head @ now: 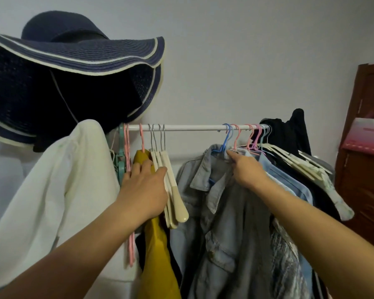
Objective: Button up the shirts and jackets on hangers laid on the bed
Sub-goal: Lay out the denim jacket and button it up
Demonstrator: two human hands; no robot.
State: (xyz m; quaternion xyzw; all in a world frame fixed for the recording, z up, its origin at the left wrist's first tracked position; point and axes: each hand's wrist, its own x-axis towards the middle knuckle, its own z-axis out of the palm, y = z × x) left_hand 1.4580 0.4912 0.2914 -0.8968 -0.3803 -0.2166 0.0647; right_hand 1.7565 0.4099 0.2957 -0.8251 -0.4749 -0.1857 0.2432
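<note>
Denim shirt [231, 214] is the nearest garment to hand: it hangs open-fronted on a blue hanger [221, 147] from the white rail [192, 127], at the front of the bunch of clothes on the rail's right side. No bed is in view, so it is not yet where the buttoning is to be done. I judge the cloth limp but fairly weighty for a shirt, with a stiffer collar and pocket flaps; pulled by the fabric it would likely sag and slide off the thin plastic shoulders. The safer hold looks to be the hanger itself, at the neck just under the hook, lifting up and off the rail with the shirt riding along.

The right hand [244, 169] reaches in at that spot, fingers curled among the collars and hanger necks beside the blue hanger; I cannot tell which hanger, if any, it grips. Behind hang a pale blue shirt [289, 180] and darker clothes.

The left hand [145, 188] is curled around a cluster of bare cream hangers [173, 190] and pressed against a mustard garment [158, 255], near the rail's left end. Those hangers are rigid and smooth and may clatter or slip.

Further left hangs a white garment [48, 201], with a navy sun hat [63, 72] above it. A brown door [367, 169] stands at the right edge.
</note>
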